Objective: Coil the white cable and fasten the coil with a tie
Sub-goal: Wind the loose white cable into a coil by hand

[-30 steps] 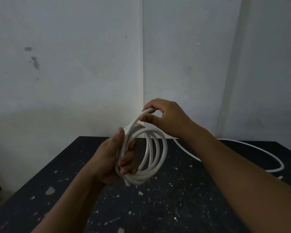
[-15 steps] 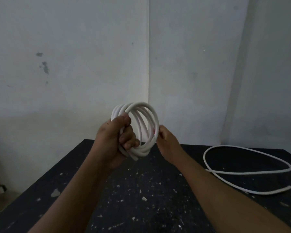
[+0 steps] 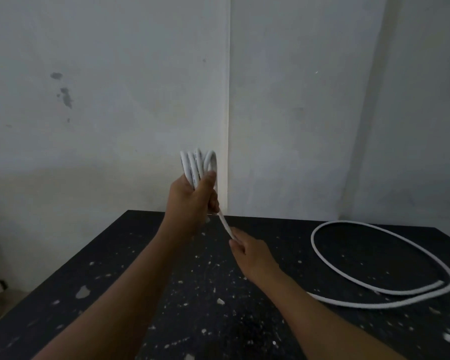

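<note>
Mid-frame, our left hand (image 3: 192, 201) grips the coil (image 3: 196, 165); our right hand (image 3: 250, 253) pinches the cable (image 3: 225, 224) just below; slack (image 3: 343, 222) lies right, on the table (image 3: 140, 255).

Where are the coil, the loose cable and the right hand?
coil (image 3: 191, 166), head view, top of the loops
loose cable (image 3: 340, 222), head view, far arc of the loop
right hand (image 3: 252, 253), head view, back of the hand
</note>
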